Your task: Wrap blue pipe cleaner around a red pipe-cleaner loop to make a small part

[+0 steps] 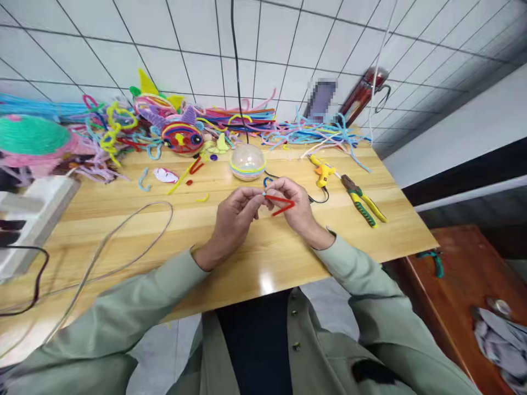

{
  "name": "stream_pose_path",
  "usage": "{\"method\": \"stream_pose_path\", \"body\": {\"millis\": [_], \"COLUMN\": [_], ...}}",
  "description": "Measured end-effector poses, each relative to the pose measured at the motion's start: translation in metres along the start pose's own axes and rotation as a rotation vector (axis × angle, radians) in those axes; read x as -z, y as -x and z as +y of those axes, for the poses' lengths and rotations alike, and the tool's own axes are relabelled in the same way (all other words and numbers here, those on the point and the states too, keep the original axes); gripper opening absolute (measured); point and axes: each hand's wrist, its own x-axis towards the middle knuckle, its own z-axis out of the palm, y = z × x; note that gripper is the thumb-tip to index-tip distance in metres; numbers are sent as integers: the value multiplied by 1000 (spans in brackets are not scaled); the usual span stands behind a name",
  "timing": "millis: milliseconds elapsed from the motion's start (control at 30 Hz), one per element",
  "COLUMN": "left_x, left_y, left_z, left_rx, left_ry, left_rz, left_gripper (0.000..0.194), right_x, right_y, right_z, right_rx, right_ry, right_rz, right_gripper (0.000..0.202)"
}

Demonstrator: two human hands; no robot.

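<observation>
My left hand and my right hand meet above the near middle of the table, fingers closed in a pinch. Between their fingertips is one end of a red pipe cleaner, bent into a narrow V that lies across my right fingers. A tiny pale blue bit shows at the pinched end; what it is I cannot make out. Just beyond the hands stands a clear plastic bowl-like dome with yellow and blue bands around it. A blue loop peeks out behind my right fingers.
A yellow glue gun and yellow-green pliers lie to the right. Pipe cleaners and a red fish-like figure line the wall. On the left are a white power strip and a looped cable.
</observation>
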Motion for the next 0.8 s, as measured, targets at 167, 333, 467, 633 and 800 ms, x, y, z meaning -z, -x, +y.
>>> {"method": "stream_pose_path", "body": {"millis": [167,333,467,633,800], "left_x": [-1,0,4,7,5], "left_y": [0,-2,-5,-5,-4], "left_z": [0,-5,-7,-8,-10], "left_rx": [23,48,3,-24,-4], "left_ry": [-11,-50,-119,-205,-155], "left_rz": [12,88,135,96,57], "left_gripper": [34,34,27,26,36], "right_x": [0,4,20,24,10], "right_y": [1,2,-4,-8,-5], "right_z": [3,10,4,-14,-19], "right_rx": [4,17,80,130,217], "right_ry": [51,91,130,305,598], "right_rz": [-11,-78,-144,-67,-66], "right_gripper": [39,49,56,42,10]}}
